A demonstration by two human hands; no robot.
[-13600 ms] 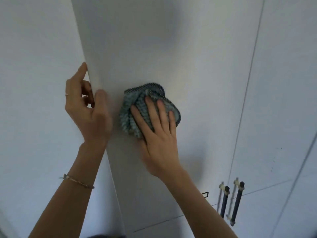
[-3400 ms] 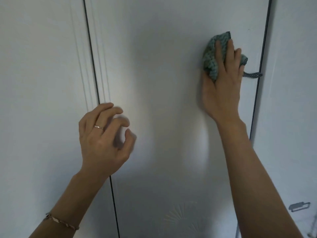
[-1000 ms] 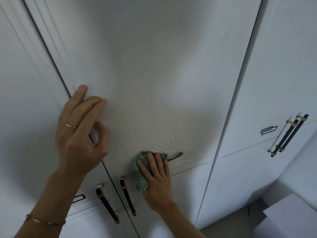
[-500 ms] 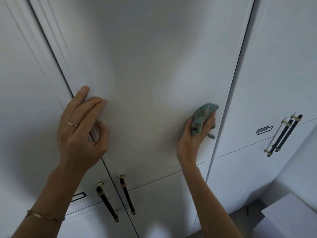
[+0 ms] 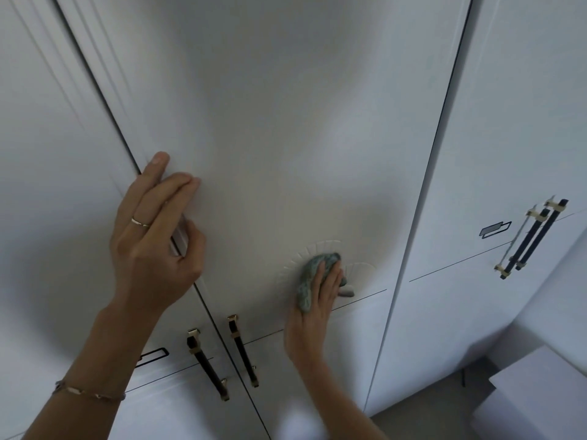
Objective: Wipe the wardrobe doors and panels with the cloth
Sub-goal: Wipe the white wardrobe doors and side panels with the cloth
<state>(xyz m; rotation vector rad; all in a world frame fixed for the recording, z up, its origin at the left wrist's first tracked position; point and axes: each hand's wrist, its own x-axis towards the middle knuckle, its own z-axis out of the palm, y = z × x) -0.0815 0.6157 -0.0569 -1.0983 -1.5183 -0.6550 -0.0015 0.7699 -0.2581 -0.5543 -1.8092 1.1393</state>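
Observation:
A tall white wardrobe door (image 5: 286,122) fills the middle of the view. Low on it is an embossed fan pattern. My right hand (image 5: 313,312) presses a bunched teal cloth (image 5: 309,277) flat against that pattern, just above the seam to the lower panel. My left hand (image 5: 155,233) is higher and to the left. Its fingers curl around the door's left edge at the dark gap, with the thumb on the door face. A ring and a bracelet show on that hand and wrist.
Two black and gold bar handles (image 5: 222,360) sit on the lower doors beneath my hands. The right-hand door (image 5: 524,106) carries another pair of handles (image 5: 527,239) and a small label holder (image 5: 495,230). A pale box (image 5: 540,392) stands on the floor at bottom right.
My right hand has swept the cloth down and left from near the door's right edge onto the fan pattern. My left hand has stayed on the door's left edge.

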